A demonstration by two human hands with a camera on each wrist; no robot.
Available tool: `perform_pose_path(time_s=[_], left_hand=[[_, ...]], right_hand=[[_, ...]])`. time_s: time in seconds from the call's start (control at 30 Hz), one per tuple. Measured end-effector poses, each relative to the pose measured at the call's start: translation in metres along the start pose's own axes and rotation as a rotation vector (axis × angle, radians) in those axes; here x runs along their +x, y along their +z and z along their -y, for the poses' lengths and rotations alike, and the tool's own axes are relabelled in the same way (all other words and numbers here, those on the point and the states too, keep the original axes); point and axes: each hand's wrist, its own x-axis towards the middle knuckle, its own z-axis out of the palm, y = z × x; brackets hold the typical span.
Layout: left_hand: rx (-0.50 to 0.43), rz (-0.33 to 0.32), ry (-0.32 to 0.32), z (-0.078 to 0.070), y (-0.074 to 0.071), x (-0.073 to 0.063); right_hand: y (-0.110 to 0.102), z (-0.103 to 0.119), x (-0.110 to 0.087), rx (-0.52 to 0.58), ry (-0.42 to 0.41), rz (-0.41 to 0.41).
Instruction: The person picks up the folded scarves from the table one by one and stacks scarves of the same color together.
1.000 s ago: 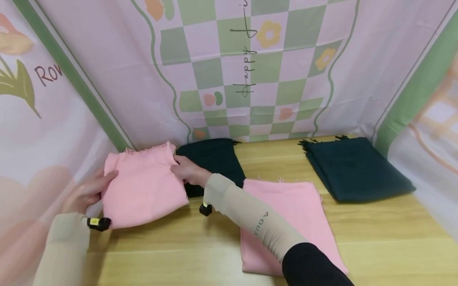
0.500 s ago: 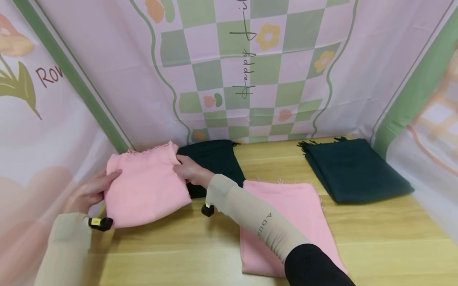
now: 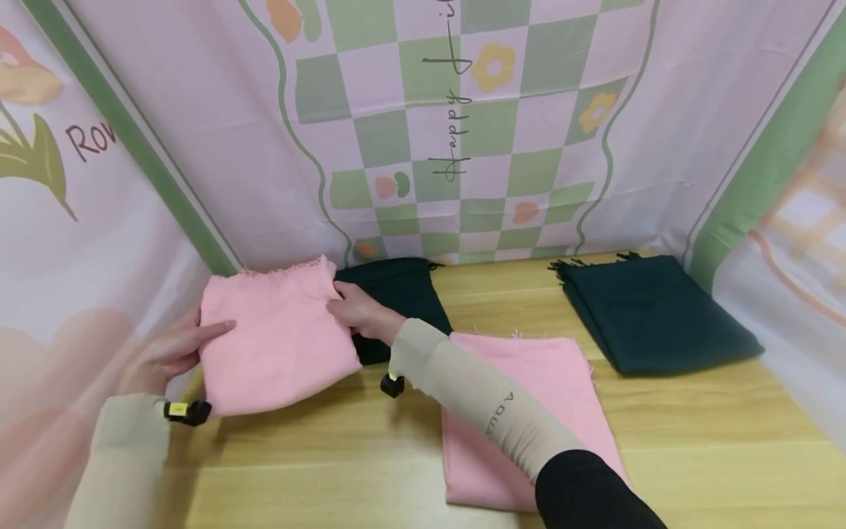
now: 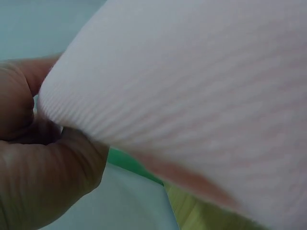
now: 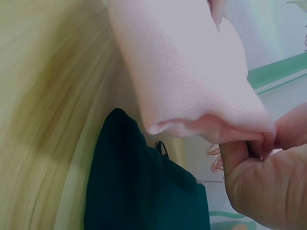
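Both hands hold the folded pink scarf [image 3: 280, 338] at the left side of the table [image 3: 317, 470], its fringe [image 3: 284, 269] along the far edge. The left hand [image 3: 170, 351] grips the left edge, thumb laid over the front face; the right hand [image 3: 360, 311] pinches the right edge near the upper corner, thumb and fingers close together with cloth between them. The scarf seems to be off the table, with a shadow below it and its near edge sagging in a curve.

It looks soft and light — a fine-ribbed knit or weave that should bend easily and not break. It is unlikely to slip from a firm pinch, though loose layers could slide apart. Opposite side edges, with all the layers caught, look like the best hold; the fringe is a poor one.

A dark scarf [image 3: 396, 288] lies just behind the right hand, partly hidden. A second pink scarf [image 3: 532, 367] lies under the right forearm, and another dark scarf [image 3: 661, 316] farther right.
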Motion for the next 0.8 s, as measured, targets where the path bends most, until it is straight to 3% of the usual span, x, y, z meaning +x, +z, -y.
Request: perform_pose_path(time_s=[0.8], left_hand=[[0.016, -0.006, 0.026, -0.007, 0.015, 0.006]], right_hand=[[-0.015, 0.005, -0.017, -0.088, -0.047, -0.018]])
